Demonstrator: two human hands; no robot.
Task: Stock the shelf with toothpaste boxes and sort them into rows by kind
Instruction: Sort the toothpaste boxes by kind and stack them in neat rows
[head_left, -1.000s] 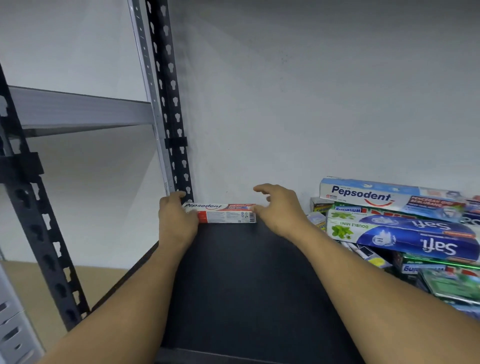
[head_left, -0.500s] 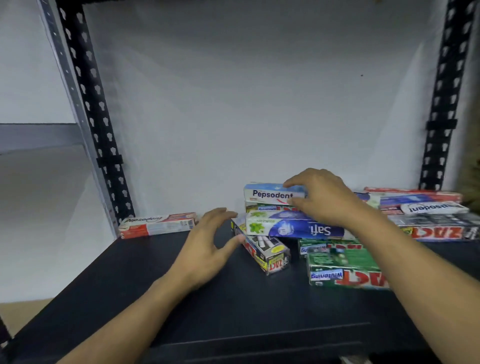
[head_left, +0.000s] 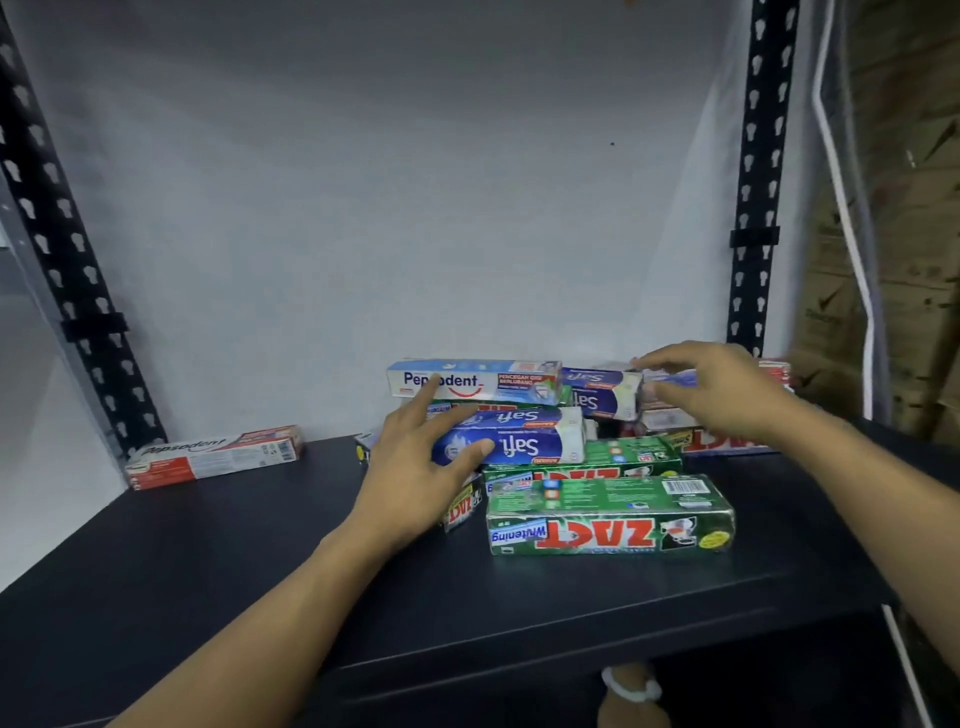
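Shifting off the blue Pepsodent box (head_left: 475, 382), our right hand (head_left: 722, 389) now hovers, fingers loosely spread, over the rear-right boxes (head_left: 667, 418), holding nothing; our left hand (head_left: 415, 467) has come up, fingers splayed against the Safi box (head_left: 519, 439). The red Pepsodent box (head_left: 213, 457) stays back-left on the shelf (head_left: 208, 571).

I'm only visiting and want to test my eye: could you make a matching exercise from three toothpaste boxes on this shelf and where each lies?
Things:
1. red Pepsodent box
2. green Whitening box
3. light blue Pepsodent box

Places:
a. on top of other boxes
b. alone, near the left post
c. nearest the front edge of the shelf

Pairs: 1-b, 2-c, 3-a
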